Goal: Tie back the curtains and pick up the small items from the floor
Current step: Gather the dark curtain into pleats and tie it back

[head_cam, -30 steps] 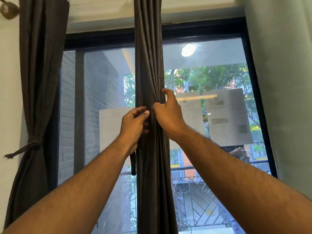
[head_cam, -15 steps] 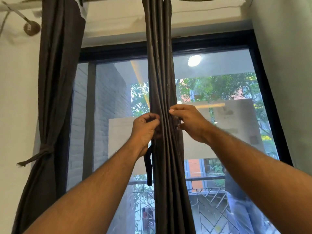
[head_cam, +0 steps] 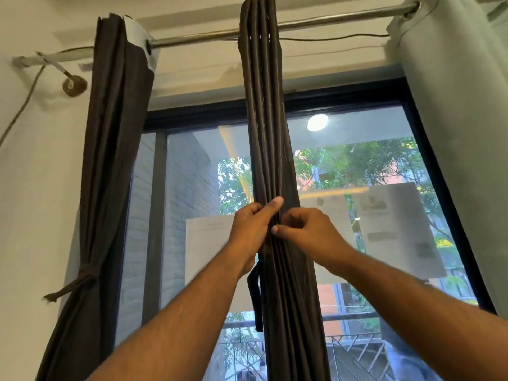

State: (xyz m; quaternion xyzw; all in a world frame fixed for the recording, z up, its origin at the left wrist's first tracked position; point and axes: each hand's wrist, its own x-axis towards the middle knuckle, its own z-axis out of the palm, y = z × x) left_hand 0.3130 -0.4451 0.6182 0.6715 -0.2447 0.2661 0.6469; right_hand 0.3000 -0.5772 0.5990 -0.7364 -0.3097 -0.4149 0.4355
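We saw two dark curtains on the rod [head_cam: 302,22]. The left curtain [head_cam: 110,171] was already tied. The middle curtain [head_cam: 270,149], soft and light, should bunch easily at mid height. There our left hand [head_cam: 248,232] and right hand [head_cam: 309,232] pinched its folds. One tie strap [head_cam: 255,301] hung below.

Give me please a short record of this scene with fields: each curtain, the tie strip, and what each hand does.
left curtain: gathered, tied with a band
middle curtain: bunched into folds, not tied
tie strip: hangs loose below the left hand
left hand: grips the middle curtain's folds
right hand: pinches the folds from the other side
rod: metal, carries both curtains
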